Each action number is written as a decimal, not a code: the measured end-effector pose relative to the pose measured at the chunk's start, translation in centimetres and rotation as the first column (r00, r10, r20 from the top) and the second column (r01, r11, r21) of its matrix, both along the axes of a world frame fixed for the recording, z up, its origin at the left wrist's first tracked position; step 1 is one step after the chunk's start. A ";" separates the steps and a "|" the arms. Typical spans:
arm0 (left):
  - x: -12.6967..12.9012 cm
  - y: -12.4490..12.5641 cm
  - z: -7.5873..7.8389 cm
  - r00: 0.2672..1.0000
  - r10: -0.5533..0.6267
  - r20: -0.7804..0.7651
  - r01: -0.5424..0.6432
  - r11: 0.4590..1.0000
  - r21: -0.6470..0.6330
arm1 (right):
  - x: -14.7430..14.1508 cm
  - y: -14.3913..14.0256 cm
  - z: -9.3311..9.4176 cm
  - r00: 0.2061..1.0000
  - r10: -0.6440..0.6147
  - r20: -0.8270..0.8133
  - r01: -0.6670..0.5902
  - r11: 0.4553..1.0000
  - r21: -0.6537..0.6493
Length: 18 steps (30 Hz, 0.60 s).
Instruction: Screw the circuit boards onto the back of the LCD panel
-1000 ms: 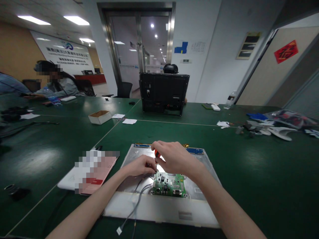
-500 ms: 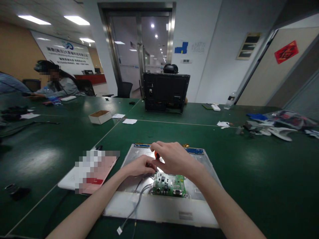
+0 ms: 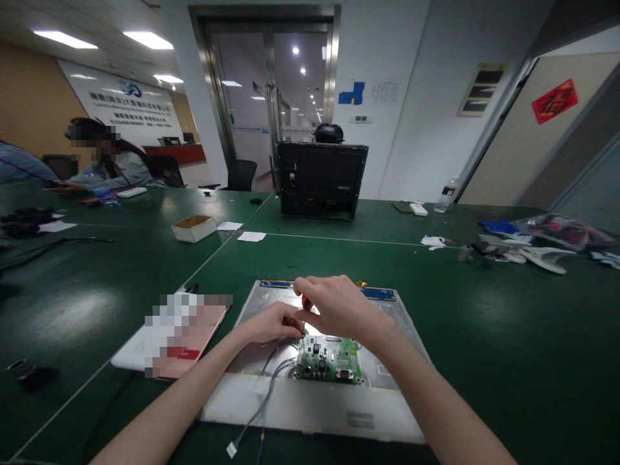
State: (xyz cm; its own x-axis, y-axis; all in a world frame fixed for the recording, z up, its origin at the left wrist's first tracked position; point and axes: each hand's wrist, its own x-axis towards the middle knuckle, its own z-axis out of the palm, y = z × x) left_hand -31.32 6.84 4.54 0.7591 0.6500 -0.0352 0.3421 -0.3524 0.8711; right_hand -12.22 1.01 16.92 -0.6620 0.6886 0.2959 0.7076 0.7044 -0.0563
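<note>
A green circuit board (image 3: 329, 360) lies on the metal back of a display panel (image 3: 387, 413) in front of me. My right hand (image 3: 341, 309) is closed around a screwdriver (image 3: 306, 302) with a red and black handle, held upright over the board's upper left corner. My left hand (image 3: 278, 321) is pinched by the screwdriver's tip at that corner; what its fingers hold is hidden. Grey cables (image 3: 271, 391) run from the board's left side, ending in a white connector (image 3: 232, 449) past the panel's near edge.
Left of the panel lies a white and pink flat item (image 3: 194, 349), partly blurred out. Behind stand a black monitor housing (image 3: 322, 181) and a small open box (image 3: 194, 228). Loose parts (image 3: 518, 248) and a bottle (image 3: 445, 196) are at the right. Other people sit at far left.
Both hands stay at the board's corner, and the screwdriver remains upright in my right hand. Only a slight shift of the fingers and of the whole view shows.
</note>
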 end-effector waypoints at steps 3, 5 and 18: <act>0.0 0.1 -0.1 1.000 -0.003 0.009 0.002 1.000 0.023 | 0.2 -0.2 0.1 1.000 0.029 -0.007 -0.029 0.999 -0.031; 0.0 0.1 -0.2 1.000 0.003 0.006 -0.003 1.000 0.025 | 0.1 -0.3 0.1 1.000 0.032 0.002 -0.031 0.999 -0.035; 0.1 -0.1 0.3 1.000 0.009 -0.030 -0.008 0.999 0.031 | 0.1 0.2 -0.1 1.000 -0.010 -0.014 0.010 1.000 -0.008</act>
